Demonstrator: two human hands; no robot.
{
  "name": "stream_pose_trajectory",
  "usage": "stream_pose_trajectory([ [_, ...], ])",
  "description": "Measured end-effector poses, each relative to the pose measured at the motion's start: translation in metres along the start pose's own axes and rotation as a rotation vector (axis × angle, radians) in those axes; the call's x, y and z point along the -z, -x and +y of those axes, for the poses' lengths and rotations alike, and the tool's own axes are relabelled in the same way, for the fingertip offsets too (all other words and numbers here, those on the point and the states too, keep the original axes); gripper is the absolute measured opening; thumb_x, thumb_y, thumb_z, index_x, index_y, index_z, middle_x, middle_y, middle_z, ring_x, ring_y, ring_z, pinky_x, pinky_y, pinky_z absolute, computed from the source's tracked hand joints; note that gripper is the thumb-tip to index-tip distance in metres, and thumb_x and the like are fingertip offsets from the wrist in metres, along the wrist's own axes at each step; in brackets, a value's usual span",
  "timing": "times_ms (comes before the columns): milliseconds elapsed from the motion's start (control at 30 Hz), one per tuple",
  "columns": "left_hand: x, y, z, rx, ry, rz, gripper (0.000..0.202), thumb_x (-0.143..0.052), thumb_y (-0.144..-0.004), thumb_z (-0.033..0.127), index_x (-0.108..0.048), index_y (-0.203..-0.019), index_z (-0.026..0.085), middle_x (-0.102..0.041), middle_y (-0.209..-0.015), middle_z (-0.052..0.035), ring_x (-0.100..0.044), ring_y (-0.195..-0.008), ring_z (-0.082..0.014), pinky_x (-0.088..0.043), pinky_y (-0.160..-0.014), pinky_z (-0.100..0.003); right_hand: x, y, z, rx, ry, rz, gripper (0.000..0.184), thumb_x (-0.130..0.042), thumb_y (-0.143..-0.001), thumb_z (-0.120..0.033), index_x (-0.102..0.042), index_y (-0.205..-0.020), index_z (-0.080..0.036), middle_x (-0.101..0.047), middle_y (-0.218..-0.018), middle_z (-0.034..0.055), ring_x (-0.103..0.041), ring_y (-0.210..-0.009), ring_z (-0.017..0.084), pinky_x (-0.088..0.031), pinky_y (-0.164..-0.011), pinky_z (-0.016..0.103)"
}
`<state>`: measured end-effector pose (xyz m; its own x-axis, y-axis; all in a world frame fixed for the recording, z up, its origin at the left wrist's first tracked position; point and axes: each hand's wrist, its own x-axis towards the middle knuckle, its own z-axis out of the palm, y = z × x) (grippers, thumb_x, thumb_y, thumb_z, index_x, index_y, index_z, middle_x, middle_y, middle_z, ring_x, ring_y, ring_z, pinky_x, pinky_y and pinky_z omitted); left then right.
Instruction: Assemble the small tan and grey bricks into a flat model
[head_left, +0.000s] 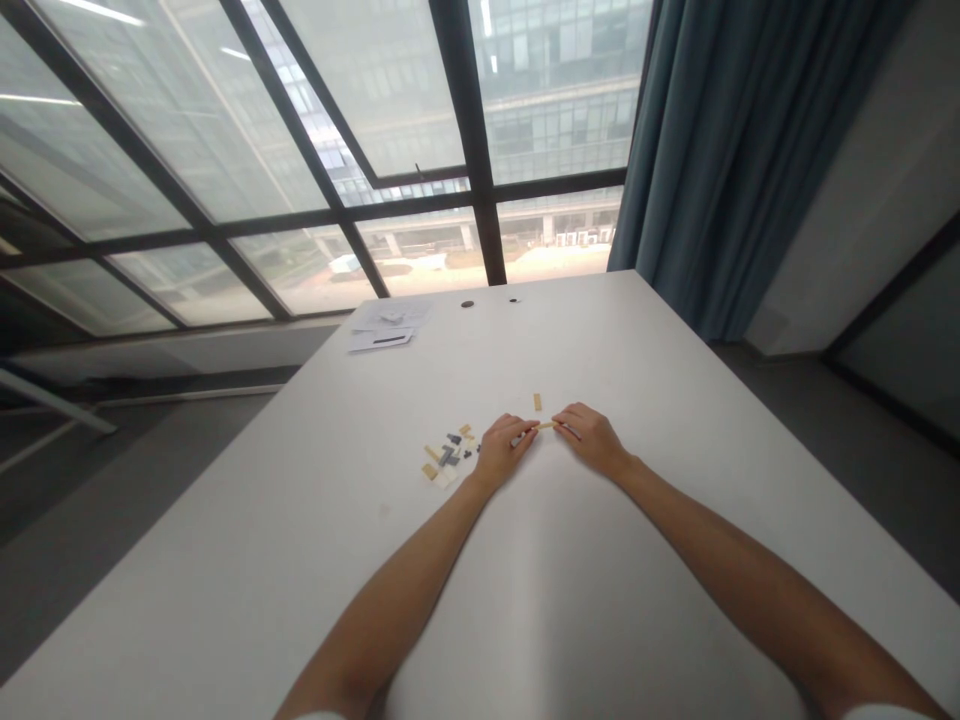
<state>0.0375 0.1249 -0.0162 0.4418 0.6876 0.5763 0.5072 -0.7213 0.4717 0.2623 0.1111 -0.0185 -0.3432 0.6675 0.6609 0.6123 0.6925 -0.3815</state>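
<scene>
Between my two hands is a thin tan building-block piece (547,425), low over the white table. My left hand (504,448) pinches its left end, and a small dark part shows by those fingers, too small to name. The right end is in the fingertips of my right hand (590,436). Just beyond the hands lies a tan flat block (537,401), touched by neither. To the left of my left hand a loose group of small tan, grey, black and cream pieces (448,456) is spread out; my left hand may cover some of it.
The white table (315,540) reaches to the windows. Papers (388,327) lie at its far left corner. Two small dark round items, one being a disc (467,304), are near the far edge. A blue curtain (720,150) hangs at the right.
</scene>
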Motion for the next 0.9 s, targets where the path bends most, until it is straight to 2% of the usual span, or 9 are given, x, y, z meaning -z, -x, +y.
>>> stream_pose_trajectory([
  [900, 0.0002, -0.0002, 0.0019, 0.028, 0.004, 0.047, 0.022, -0.055, -0.096, 0.032, -0.072, -0.105, 0.021, -0.067, -0.081, -0.0040, -0.059, -0.081, -0.0165, -0.049, -0.077, -0.030, 0.0008, -0.0005, -0.0023, 0.006, 0.001, -0.005, 0.014, -0.054, -0.098, -0.023, -0.068, -0.098, -0.020, -0.068, -0.090, 0.0075, -0.062, -0.087, 0.021, -0.050, -0.079, 0.035],
])
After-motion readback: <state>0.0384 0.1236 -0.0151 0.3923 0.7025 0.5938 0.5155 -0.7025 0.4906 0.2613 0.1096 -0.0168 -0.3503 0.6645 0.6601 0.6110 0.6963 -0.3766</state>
